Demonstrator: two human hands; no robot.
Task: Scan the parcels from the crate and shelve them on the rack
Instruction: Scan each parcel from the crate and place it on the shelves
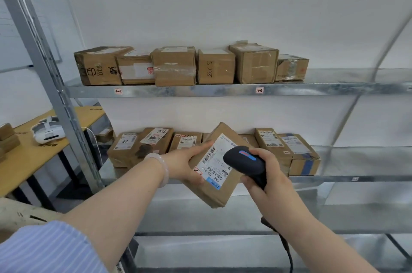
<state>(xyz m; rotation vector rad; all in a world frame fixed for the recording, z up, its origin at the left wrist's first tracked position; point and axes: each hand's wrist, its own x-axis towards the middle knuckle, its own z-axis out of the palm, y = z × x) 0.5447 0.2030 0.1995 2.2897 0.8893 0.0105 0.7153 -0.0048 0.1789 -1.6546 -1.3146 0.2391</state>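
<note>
We judge the tilted brown cardboard parcel point(219, 185), gripped edgewise by the left hand point(186, 167), may slip while the right hand point(266, 178), clasping the black handheld scanner point(243, 160), crowds its white label point(211, 158).

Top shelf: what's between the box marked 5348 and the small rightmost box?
One taller taped carton, seen in the head view, between the marked box and the rightmost box.

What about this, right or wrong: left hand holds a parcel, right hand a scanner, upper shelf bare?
Wrong on one count: the head view shows boxes lining the upper shelf. The left hand does hold the parcel, the right hand the scanner.
</note>
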